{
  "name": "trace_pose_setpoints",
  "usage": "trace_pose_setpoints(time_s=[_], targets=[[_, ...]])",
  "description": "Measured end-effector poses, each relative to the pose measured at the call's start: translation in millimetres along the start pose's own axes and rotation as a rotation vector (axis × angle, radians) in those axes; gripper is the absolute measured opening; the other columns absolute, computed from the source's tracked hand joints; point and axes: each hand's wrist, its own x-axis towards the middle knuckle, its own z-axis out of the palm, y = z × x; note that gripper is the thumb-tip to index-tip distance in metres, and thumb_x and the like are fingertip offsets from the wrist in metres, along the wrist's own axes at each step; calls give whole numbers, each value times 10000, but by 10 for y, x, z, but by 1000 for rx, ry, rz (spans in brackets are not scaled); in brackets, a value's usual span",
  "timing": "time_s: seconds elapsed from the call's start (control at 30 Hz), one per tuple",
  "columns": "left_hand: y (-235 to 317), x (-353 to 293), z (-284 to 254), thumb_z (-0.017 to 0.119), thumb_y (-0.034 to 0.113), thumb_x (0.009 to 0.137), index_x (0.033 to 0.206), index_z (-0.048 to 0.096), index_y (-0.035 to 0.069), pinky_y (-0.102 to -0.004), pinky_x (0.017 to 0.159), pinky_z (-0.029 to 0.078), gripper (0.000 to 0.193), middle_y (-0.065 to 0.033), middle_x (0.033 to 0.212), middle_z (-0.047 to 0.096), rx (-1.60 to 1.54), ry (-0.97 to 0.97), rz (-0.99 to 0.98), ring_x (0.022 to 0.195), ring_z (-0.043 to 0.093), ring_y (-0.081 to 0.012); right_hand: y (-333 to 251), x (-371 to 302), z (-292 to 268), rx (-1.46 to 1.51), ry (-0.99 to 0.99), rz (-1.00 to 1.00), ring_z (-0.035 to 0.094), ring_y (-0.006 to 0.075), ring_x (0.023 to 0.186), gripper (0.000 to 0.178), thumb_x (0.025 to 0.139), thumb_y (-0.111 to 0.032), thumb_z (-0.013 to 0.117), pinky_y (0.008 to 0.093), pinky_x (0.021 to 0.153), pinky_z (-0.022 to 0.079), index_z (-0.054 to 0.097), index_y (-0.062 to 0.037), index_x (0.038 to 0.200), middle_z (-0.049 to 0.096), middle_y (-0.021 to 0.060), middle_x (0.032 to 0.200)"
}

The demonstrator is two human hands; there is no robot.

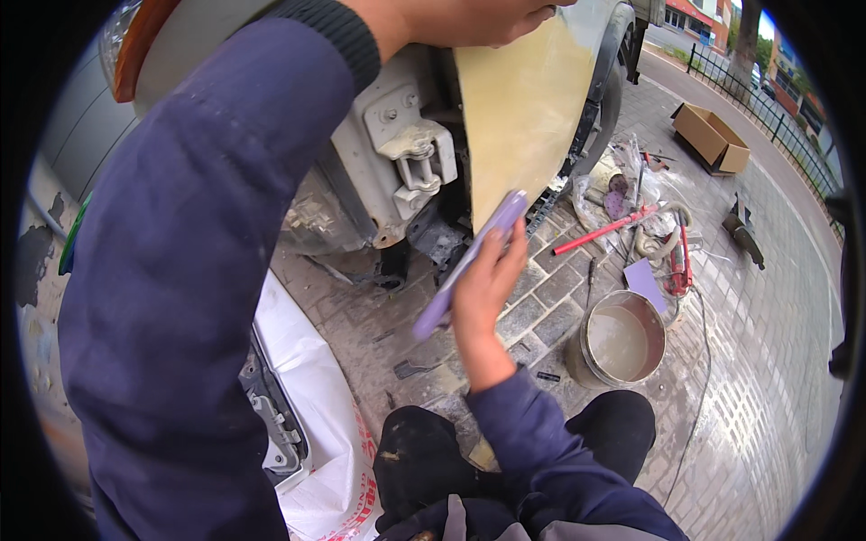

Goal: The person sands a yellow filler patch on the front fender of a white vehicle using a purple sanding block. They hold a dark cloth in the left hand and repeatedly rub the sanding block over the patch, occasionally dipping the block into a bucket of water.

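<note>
My right hand [487, 284] is closed round a long, flat purple sanding block [439, 311], tilted with its upper end at the lower part of a vehicle's body panel [519, 113]. This panel is coated smooth and pale yellow. At the top of the picture my left hand [474, 22] lies against the upper part of the panel. Its fingers look stretched out, though the picture's edge cuts part of them off. Left of the panel, a white metal hinge [419, 162] with bolts is exposed.
A bucket of cloudy water [622, 341] stands right of my knees, with a purple sheet [645, 285] beside it. Beyond lie a red-handled tool [604, 230], hoses, plastic wrap and a cardboard box [711, 138]. On the left is a white sack [302, 361] under a dark-framed part [275, 419].
</note>
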Motion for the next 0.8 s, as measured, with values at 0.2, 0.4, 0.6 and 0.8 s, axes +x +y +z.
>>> trace_pose_setpoints(time_s=[0.2,0.4,0.6,0.8], targets=[[-5,3,11,740,235,878,743,734,164,-414,875,528,153,-18,905,663,-7,27,4,967,674,-229,235,485,50,132,6,151,613,250,1290,549,1185,-288,512,379,1103,472,482,60,1608,628,192,1452],[3,-5,26,744,234,884,748,748,164,-413,879,532,153,-16,900,675,-12,18,-30,968,679,-224,116,158,17,127,-30,61,606,220,1289,530,1187,-258,506,359,1121,470,472,51,1616,627,161,1475],[26,2,15,747,238,892,757,757,161,-414,887,536,156,-14,908,688,3,14,-19,977,684,-226,310,397,33,230,-34,170,518,370,1436,556,1190,-312,509,463,1213,396,509,48,1615,532,287,1539],[9,-16,32,752,243,894,765,757,160,-414,890,538,154,-13,918,693,-10,35,-16,991,686,-230,11,66,17,196,-31,29,548,332,1345,553,1185,-288,533,432,1146,434,492,54,1618,531,255,1520]])
